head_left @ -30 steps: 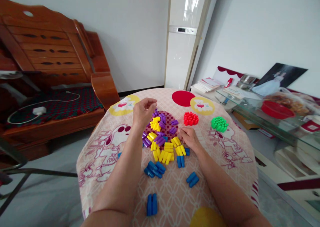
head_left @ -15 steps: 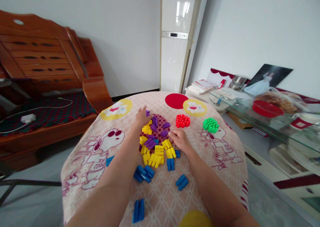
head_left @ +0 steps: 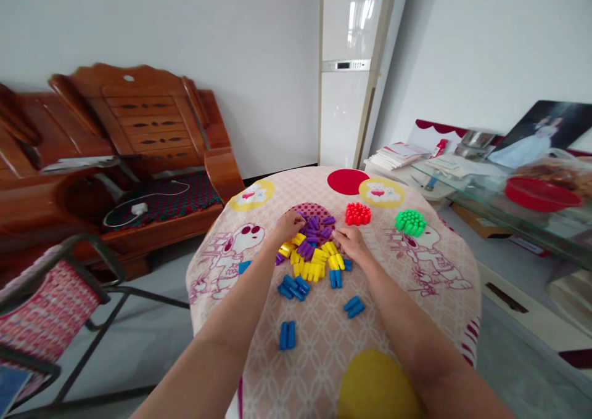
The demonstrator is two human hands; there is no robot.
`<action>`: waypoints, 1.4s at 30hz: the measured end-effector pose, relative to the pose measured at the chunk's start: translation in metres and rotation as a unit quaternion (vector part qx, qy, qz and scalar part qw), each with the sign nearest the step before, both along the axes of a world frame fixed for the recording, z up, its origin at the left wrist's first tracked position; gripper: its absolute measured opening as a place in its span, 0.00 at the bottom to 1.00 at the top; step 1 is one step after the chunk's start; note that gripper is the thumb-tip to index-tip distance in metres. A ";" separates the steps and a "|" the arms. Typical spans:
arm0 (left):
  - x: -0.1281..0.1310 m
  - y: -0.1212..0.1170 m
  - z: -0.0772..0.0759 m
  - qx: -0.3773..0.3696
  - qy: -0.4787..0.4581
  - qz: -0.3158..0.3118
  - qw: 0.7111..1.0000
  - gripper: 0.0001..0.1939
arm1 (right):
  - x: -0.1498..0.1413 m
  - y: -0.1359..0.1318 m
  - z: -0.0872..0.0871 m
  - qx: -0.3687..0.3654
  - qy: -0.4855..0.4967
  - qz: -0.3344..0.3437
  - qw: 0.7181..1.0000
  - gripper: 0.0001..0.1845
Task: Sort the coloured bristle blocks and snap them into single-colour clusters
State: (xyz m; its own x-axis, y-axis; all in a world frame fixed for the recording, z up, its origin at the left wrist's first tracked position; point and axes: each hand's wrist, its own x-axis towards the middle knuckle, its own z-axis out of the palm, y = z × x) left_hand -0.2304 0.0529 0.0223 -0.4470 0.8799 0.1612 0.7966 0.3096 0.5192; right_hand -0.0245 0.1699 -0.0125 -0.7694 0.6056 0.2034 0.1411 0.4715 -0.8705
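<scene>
My left hand (head_left: 290, 227) is at the left of a pile of small plastic building pieces, its fingers bent together on a purple piece (head_left: 300, 214) that is partly hidden. Several more purple pieces (head_left: 314, 223) lie beside its fingertips. Yellow pieces (head_left: 313, 271) lie just below the purple ones. At the right of the pile rests my right hand (head_left: 351, 241), closed, with thumb and index finger close together near the purple and yellow pieces; what they hold, if anything, cannot be made out. Blue pieces (head_left: 294, 287) are scattered nearer to me.
Behind my right hand sit a red cluster of pieces (head_left: 357, 214) and a green cluster (head_left: 411, 222). A patterned cloth covers the round table (head_left: 324, 357). A wooden bench (head_left: 148, 123) stands left, a chair (head_left: 50, 308) nearer. At right, a glass shelf (head_left: 481, 188) holds a red bowl (head_left: 541, 194).
My left hand came down from above the pile and moved inward to the right, and purple pieces at the upper left now lie closer together. My right hand stays beside the pile. The view shifted.
</scene>
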 end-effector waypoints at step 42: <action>0.027 -0.039 -0.024 0.140 -0.069 0.073 0.985 0.20 | 0.098 0.020 0.027 0.188 -0.109 -0.409 0.886 0.13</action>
